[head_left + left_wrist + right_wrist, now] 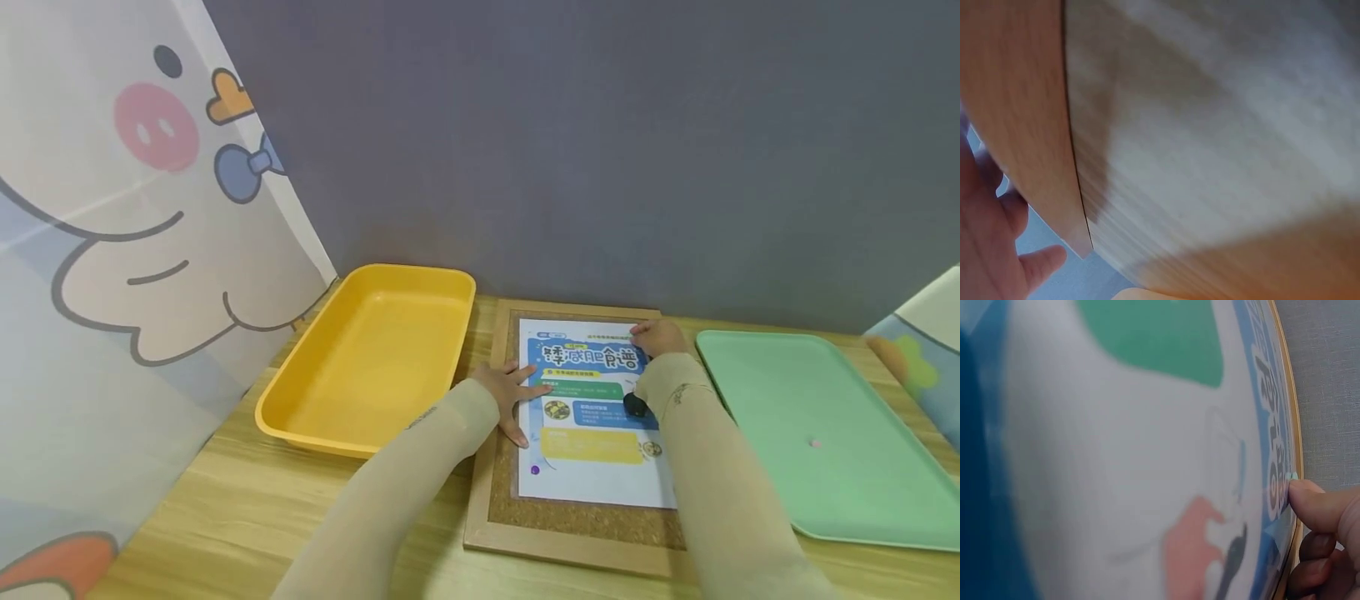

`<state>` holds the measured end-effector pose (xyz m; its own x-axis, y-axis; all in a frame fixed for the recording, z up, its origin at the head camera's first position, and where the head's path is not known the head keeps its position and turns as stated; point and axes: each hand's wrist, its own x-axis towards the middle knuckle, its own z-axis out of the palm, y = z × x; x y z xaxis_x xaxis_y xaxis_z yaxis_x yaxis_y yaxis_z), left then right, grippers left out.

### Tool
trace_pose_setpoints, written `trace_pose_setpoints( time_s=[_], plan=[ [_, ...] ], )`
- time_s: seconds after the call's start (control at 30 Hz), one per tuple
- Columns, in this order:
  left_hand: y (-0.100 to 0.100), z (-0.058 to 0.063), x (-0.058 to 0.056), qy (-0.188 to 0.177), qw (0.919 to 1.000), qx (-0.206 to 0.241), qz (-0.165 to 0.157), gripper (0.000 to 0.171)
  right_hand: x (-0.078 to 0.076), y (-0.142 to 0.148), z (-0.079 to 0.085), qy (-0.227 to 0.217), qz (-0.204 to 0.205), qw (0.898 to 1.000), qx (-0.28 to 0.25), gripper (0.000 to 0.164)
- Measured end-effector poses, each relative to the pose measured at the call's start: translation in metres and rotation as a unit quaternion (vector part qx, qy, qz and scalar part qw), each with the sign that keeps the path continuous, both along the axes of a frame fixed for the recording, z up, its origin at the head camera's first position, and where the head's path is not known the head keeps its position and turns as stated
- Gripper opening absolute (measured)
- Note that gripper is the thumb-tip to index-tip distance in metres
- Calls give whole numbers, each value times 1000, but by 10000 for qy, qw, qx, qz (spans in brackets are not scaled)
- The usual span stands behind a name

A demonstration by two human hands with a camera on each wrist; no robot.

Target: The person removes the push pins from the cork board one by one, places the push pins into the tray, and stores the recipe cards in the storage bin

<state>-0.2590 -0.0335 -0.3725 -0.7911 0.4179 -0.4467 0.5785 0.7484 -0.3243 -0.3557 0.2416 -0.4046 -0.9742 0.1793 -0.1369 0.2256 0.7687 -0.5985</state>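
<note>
A printed poster (600,479) with blue, green and yellow blocks lies on a wood-framed corkboard (585,521). My left hand (510,396) is spread at the board's left side, its fingers reaching over the poster's edge. At the poster's upper right corner is my right hand (662,337). In the right wrist view, its thumb and fingertips pinch a small pale green pushpin (1293,476) against the sheet, the other fingers curled beneath. A purple pushpin (535,470) sits in the poster's lower left corner.
To the left stands a deep yellow tray (360,367), close to the left forearm. A green tray (840,400) lies to the right with a small pink piece (815,443) on it. Behind the wooden table (225,508) rises a grey partition (525,150).
</note>
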Motion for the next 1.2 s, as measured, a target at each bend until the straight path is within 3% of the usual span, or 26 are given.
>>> trace_pose_setpoints(
  time_s=[0.33,0.87,1.2],
  plan=[
    [0,-1,0,-105,9999,8,61,103,-1,2,-4,-70,-16,9999,-74,20],
    [0,3,2,-155,9998,-99,31,99,4,1,-5,74,194,9997,117,21],
    [-1,1,1,-87,9999,-71,55,100,3,8,-11,718,428,9965,48,17]
  ],
)
